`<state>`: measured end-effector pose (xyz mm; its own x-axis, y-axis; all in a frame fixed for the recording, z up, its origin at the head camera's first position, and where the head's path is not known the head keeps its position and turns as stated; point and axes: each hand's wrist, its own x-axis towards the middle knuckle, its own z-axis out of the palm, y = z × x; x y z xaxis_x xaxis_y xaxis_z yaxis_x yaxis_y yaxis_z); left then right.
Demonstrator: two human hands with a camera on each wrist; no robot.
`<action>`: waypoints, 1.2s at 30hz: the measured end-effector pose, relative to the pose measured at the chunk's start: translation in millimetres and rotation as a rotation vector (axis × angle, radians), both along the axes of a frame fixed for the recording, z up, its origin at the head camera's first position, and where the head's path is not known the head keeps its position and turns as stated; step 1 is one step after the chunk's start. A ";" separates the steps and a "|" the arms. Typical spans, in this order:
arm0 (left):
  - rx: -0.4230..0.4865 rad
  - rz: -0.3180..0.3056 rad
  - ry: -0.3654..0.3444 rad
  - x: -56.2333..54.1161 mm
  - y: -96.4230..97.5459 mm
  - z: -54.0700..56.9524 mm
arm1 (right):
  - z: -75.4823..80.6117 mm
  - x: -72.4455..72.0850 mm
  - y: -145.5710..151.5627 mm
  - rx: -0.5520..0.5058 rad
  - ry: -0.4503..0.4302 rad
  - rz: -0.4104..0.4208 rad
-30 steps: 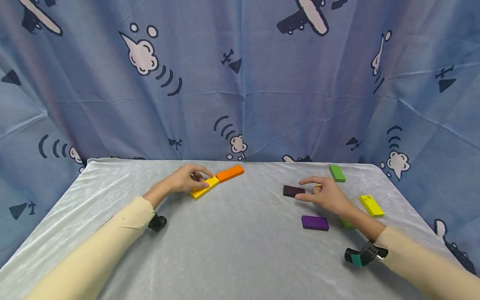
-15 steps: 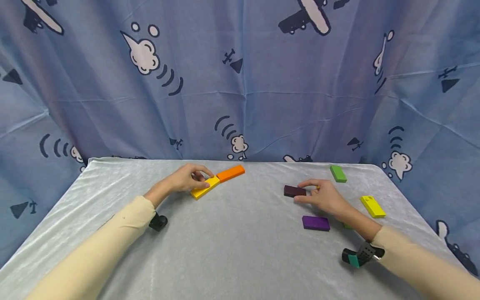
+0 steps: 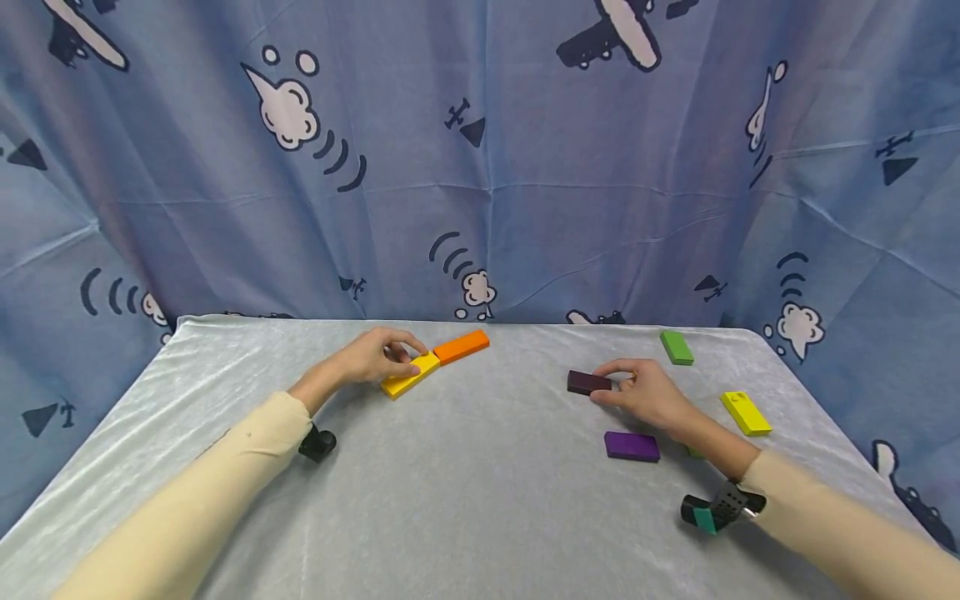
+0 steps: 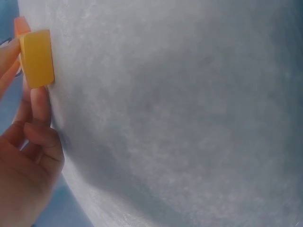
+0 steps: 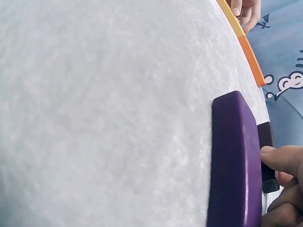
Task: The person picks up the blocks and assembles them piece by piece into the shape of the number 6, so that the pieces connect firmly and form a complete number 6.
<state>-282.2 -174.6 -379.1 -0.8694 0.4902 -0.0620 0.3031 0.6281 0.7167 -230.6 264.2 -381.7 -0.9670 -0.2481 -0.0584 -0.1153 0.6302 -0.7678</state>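
Observation:
My left hand (image 3: pixel 367 357) pinches a flat yellow block (image 3: pixel 402 383) between thumb and fingers, at the back left of the cloth. Its far end meets one end of an orange block (image 3: pixel 461 347), the two forming a nearly straight line. In the left wrist view the yellow block (image 4: pixel 39 59) shows its near end, with part of the orange block (image 4: pixel 20 24) behind it. Farther right, my right hand (image 3: pixel 651 392) grips the right end of a dark brown block (image 3: pixel 585 382), thumb on the near side. A purple block (image 5: pixel 232 156) lies nearer in the right wrist view.
On the right side of the pale cloth (image 3: pixel 450 500) lie a green block (image 3: pixel 677 347) at the back and a bright yellow block (image 3: pixel 745 413) with a raised round mark. Another green block (image 3: pixel 695 453) is mostly hidden by the right forearm. A blue patterned curtain (image 3: pixel 420 167) hangs behind the table.
My right hand's thumb and fingers have closed in on the end of the dark brown block. My left hand keeps its pinch on the yellow block without moving.

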 end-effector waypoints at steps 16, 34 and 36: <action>-0.004 0.003 0.000 0.6 1.9 1.2 | -3.9 -3.3 4.0 -0.012 0.005 -0.009; 0.004 -0.001 0.010 0.9 0.5 -1.4 | -1.7 -1.8 -17.8 -0.148 0.059 0.013; 0.007 -0.006 0.012 0.6 0.1 -1.8 | -2.5 -2.0 -21.0 -0.171 0.057 0.021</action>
